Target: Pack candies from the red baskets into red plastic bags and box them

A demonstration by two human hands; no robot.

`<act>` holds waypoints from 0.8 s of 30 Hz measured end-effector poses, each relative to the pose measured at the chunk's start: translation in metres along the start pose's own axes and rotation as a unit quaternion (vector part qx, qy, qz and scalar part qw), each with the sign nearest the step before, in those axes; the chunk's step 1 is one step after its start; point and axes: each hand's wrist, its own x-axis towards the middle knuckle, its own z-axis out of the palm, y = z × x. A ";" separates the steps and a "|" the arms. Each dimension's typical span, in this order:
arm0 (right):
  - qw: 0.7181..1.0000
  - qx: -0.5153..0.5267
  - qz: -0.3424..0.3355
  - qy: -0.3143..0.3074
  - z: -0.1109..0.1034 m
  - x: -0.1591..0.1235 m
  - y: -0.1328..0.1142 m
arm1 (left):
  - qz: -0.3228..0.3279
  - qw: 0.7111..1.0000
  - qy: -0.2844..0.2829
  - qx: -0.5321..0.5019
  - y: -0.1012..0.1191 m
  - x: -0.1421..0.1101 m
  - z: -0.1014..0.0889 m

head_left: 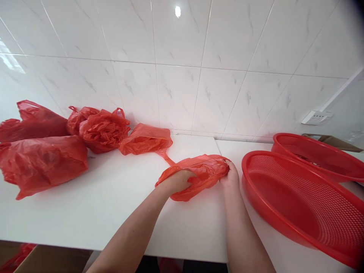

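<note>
A thin red plastic bag (204, 172) lies on the white table with its mouth spread open toward me. My left hand (180, 181) reaches into the mouth from the left; its fingers are mostly hidden in the red film, so their grip is unclear. At the bag's right end, the fingers of my right hand (231, 172) are closed on the rim. Just behind, a second red plastic bag (149, 136) rests against the wall, joined by a strip of red film to the one in my hands.
Several filled red bags (48, 161) crowd the left side of the white table (119, 212). On the right stand a red mesh basket (284, 197) and another red basket (321, 151) behind it. Beneath the table's front edge is a cardboard box (54, 259). A tiled wall (182, 94) closes off the back.
</note>
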 end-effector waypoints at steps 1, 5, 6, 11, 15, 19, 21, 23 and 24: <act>1.000 0.001 -0.013 0.020 0.001 -0.001 -0.002 | 0.032 0.998 -0.051 0.021 0.006 -0.003 -0.006; 0.965 -0.159 -0.154 0.137 0.007 -0.013 -0.014 | 0.107 0.988 -0.028 0.104 0.020 -0.018 -0.035; 0.937 -0.225 -0.212 0.162 0.009 -0.018 -0.018 | 0.097 0.986 0.030 0.129 0.018 -0.023 -0.041; 0.830 -0.366 -0.410 0.094 0.027 -0.051 -0.034 | -0.122 0.975 0.161 0.094 -0.010 -0.046 -0.050; 0.791 -0.500 -0.252 -0.247 0.046 -0.072 -0.027 | -0.227 0.970 0.062 -0.054 -0.030 -0.053 -0.045; 0.632 -0.665 -0.106 -0.384 0.046 -0.084 -0.013 | -0.244 0.939 0.056 -0.235 -0.037 -0.043 -0.044; 0.583 -0.691 -0.089 -0.417 0.041 -0.091 -0.013 | -0.247 0.909 0.072 -0.328 -0.038 -0.035 -0.045; 0.559 -0.703 -0.095 -0.430 0.037 -0.098 -0.016 | -0.243 0.883 0.084 -0.391 -0.038 -0.026 -0.044; 0.556 -0.705 -0.102 -0.428 0.037 -0.102 -0.019 | -0.240 0.875 0.087 -0.411 -0.038 -0.023 -0.042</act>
